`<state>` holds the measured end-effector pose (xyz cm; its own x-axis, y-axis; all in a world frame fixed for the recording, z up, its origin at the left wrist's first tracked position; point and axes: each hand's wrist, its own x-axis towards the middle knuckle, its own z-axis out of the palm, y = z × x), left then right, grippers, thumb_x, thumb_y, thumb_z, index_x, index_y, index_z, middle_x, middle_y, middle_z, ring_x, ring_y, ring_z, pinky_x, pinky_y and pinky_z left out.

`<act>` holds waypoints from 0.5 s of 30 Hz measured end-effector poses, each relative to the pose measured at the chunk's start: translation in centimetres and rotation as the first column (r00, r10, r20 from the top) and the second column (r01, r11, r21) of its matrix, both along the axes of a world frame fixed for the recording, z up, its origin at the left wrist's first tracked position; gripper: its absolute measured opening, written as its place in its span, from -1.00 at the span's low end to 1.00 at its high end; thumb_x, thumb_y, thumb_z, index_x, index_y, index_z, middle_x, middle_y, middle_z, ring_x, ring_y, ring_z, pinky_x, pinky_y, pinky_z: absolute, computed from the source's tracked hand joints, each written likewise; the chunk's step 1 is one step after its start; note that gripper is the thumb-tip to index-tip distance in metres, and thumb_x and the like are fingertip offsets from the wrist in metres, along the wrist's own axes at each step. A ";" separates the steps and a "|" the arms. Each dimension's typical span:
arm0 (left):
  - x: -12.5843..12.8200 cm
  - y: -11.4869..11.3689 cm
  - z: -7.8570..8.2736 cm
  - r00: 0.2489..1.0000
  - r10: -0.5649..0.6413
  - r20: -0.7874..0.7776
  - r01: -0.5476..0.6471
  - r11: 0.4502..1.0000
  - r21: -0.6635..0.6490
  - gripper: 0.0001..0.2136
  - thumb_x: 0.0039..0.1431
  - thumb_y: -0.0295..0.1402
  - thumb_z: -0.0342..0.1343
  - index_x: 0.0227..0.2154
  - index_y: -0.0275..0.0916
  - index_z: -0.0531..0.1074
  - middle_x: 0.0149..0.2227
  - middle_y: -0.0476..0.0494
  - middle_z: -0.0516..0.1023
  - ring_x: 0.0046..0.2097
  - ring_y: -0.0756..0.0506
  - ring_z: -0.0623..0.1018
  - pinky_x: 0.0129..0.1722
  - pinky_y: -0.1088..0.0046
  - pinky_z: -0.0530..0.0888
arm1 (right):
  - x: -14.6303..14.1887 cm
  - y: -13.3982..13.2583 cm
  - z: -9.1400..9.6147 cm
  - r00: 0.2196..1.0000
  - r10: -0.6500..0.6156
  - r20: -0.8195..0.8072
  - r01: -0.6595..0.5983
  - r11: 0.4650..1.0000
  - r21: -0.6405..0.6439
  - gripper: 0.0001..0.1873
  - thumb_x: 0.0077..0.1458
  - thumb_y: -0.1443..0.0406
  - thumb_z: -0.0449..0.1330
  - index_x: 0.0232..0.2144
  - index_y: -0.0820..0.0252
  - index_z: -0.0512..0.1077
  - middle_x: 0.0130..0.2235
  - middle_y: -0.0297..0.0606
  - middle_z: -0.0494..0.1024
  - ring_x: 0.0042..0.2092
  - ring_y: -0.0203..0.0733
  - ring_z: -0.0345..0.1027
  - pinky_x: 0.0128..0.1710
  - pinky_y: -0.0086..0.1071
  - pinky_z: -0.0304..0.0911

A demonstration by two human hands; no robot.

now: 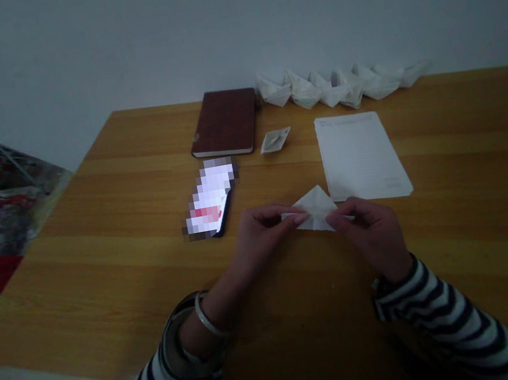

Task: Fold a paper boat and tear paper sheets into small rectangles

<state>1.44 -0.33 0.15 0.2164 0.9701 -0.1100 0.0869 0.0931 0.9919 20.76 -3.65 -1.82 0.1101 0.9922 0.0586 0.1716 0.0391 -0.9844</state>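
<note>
While a phone (210, 199) lies lit on the table (96, 244) with a book (225, 122) behind it, the left hand (260, 238) pinches the left corner of a folded paper (318, 206) between thumb and fingers. The paper sits mid-table, just beside a sheet (359, 155). The right hand (374, 234) pinches its right corner. A small fold (275, 140) lies beyond, and boats (344, 86) line the wall.

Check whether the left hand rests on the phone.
No, the left hand pinches the folded paper together with the right hand, apart from the phone.
</note>
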 end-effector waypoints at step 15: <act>0.0 0.2 -0.2 0.990 -0.088 0.111 0.104 0.985 -0.141 -0.56 0.01 -0.28 0.33 -0.02 -0.28 0.50 -0.27 -0.15 0.66 -0.33 -0.03 0.60 -0.28 0.45 0.55 | -0.3 -0.2 -0.3 0.998 -0.021 -0.057 0.019 0.999 -0.050 -0.76 -0.05 0.20 0.36 -0.56 0.14 0.39 -0.57 -0.39 0.47 -0.54 -0.34 0.32 -0.57 -0.48 0.28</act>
<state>1.47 -0.14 -0.05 0.3256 0.9193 -0.2211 -0.0009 0.2342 0.9722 20.43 -3.84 -2.12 0.1318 0.9913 0.0029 0.1153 -0.0124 -0.9933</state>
